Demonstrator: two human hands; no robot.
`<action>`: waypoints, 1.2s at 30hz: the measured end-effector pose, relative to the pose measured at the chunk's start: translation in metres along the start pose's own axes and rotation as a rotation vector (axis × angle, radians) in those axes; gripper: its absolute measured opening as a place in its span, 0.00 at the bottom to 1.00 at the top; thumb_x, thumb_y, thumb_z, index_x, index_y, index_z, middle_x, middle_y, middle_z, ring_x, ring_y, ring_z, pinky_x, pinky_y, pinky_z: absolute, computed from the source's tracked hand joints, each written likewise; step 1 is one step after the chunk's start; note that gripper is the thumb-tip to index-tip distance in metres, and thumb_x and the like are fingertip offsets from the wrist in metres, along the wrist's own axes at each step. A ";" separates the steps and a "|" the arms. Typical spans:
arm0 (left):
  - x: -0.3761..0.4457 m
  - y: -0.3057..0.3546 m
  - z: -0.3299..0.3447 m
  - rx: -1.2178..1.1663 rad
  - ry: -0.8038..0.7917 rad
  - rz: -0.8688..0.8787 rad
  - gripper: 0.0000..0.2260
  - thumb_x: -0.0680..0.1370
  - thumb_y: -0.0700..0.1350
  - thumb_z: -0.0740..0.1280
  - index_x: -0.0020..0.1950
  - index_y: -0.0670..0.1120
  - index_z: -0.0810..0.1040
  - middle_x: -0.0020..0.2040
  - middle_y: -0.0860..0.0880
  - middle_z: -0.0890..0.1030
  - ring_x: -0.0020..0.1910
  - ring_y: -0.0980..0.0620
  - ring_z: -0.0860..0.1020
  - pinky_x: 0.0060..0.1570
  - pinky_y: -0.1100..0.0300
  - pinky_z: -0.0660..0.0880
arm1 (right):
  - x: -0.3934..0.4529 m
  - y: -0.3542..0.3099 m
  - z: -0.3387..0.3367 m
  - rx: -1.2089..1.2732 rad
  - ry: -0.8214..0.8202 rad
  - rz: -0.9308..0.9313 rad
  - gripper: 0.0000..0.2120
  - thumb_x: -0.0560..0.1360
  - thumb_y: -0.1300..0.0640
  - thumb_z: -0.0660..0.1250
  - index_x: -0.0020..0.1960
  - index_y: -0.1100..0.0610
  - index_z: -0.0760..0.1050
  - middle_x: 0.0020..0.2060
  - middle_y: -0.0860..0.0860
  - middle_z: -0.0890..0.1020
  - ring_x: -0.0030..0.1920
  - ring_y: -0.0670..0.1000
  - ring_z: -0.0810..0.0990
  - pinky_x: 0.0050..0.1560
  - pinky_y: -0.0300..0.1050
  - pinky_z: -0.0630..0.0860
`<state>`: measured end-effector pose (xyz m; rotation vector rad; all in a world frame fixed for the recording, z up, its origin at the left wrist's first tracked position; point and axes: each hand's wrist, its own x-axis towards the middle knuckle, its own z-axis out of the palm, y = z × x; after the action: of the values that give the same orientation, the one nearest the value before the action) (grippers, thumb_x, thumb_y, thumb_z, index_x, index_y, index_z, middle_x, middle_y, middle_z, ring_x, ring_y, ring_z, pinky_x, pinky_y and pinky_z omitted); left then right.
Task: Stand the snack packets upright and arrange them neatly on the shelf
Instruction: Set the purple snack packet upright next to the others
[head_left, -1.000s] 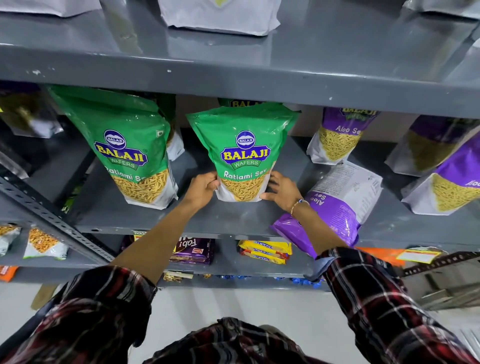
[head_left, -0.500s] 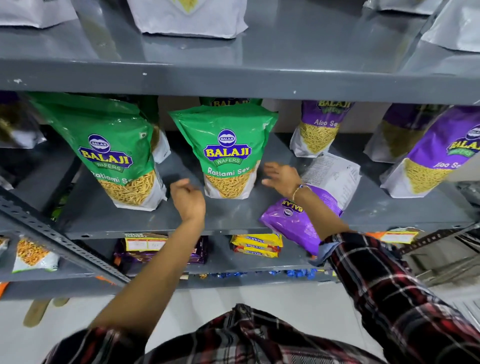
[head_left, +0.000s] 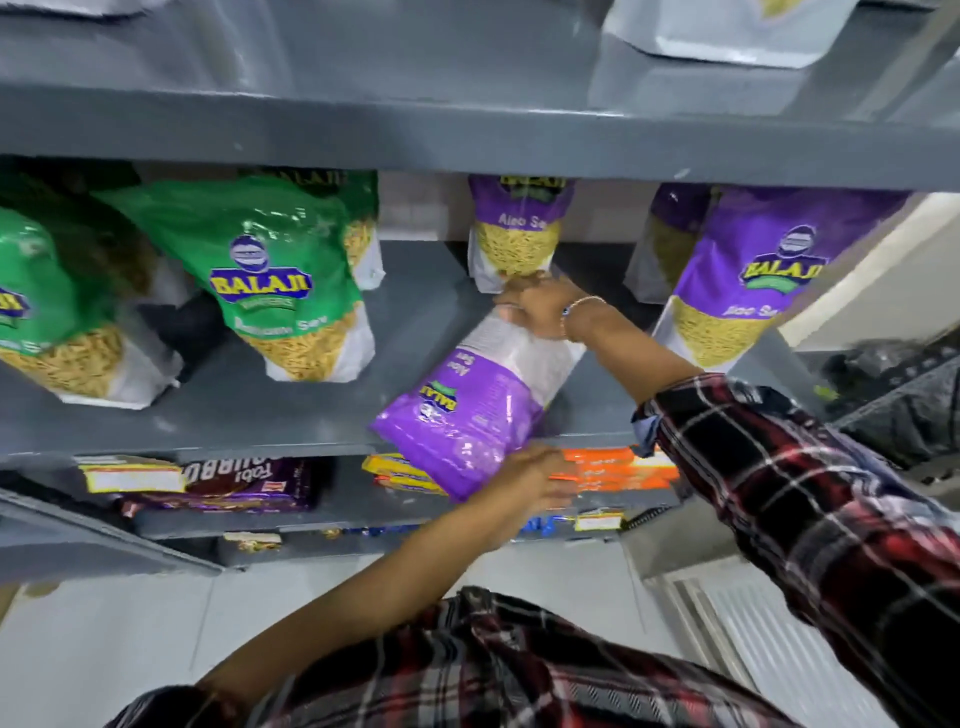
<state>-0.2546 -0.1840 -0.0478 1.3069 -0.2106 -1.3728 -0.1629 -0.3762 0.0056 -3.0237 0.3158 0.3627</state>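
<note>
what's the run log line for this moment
step: stand purple packet | state: lying flat | left hand: top end | right hand: bottom end | shelf

Light is even and fairly bright, with soft shadow under the upper grey shelf (head_left: 467, 140). Glare sheens on the lying purple packet (head_left: 457, 415) below that shelf. Motion blur smears the whole view; shelf lines bow toward the edges.

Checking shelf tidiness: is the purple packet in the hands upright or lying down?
Lying down: the purple packet lies flat, overhanging the shelf edge.
</note>
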 end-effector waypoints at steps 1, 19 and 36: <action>0.009 -0.004 0.010 -0.040 0.035 -0.026 0.06 0.82 0.45 0.56 0.55 0.46 0.70 0.46 0.48 0.78 0.38 0.55 0.79 0.39 0.64 0.76 | 0.000 0.004 0.001 -0.048 0.014 -0.018 0.18 0.79 0.48 0.53 0.67 0.50 0.68 0.70 0.56 0.68 0.69 0.61 0.65 0.69 0.58 0.61; 0.062 -0.007 0.046 -0.653 0.753 0.291 0.19 0.80 0.46 0.61 0.69 0.41 0.66 0.64 0.41 0.76 0.59 0.41 0.78 0.45 0.59 0.80 | -0.004 0.066 -0.017 0.190 -0.500 -0.187 0.29 0.63 0.34 0.69 0.59 0.49 0.75 0.53 0.46 0.80 0.55 0.49 0.77 0.63 0.48 0.73; 0.059 0.107 -0.045 0.508 0.708 0.733 0.17 0.68 0.54 0.67 0.47 0.42 0.72 0.39 0.56 0.71 0.36 0.64 0.72 0.41 0.67 0.69 | -0.058 0.054 0.063 1.391 0.488 0.144 0.26 0.60 0.70 0.77 0.42 0.50 0.65 0.43 0.49 0.79 0.42 0.47 0.79 0.45 0.39 0.78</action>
<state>-0.1415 -0.2392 -0.0163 1.8069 -0.5055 -0.1965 -0.2441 -0.4110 -0.0444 -1.6589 0.5153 -0.4470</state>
